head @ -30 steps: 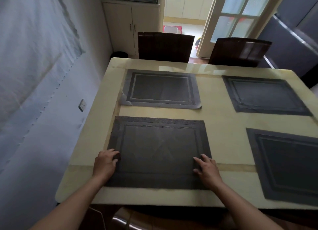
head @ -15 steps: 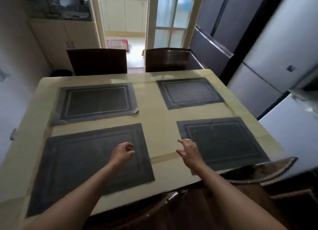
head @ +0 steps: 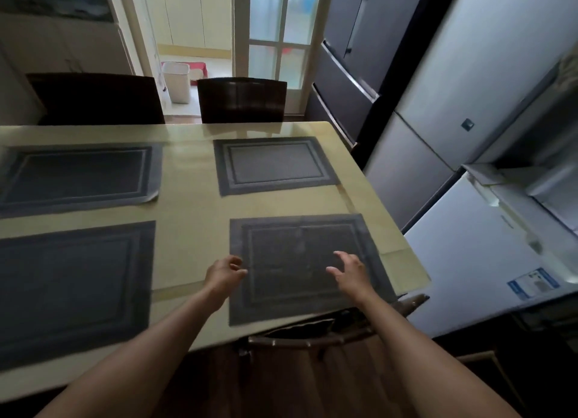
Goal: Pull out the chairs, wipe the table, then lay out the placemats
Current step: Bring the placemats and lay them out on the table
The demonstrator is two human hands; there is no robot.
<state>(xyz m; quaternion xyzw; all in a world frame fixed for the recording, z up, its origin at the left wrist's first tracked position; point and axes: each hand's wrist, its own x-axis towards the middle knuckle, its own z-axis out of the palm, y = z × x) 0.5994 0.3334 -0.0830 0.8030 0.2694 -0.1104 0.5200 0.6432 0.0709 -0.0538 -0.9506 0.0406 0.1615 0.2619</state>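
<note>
Where the near-right mat [head: 300, 261] lies flat at the near edge of the table [head: 194, 205], the left hand [head: 223, 273] is at its left border, fingers loosely curled, and the right hand [head: 352, 275] over its right half, fingers spread; both hold nothing.

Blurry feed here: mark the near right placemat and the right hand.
near right placemat [head: 297, 255], head view, bare centre panel.
right hand [head: 352, 273], head view, back of the hand.

Four dark grey placemats [head: 300, 267] (each with a paler framed border) on a glossy cream table [head: 190, 217]; dark brown chairs [head: 242, 100] behind.
</note>
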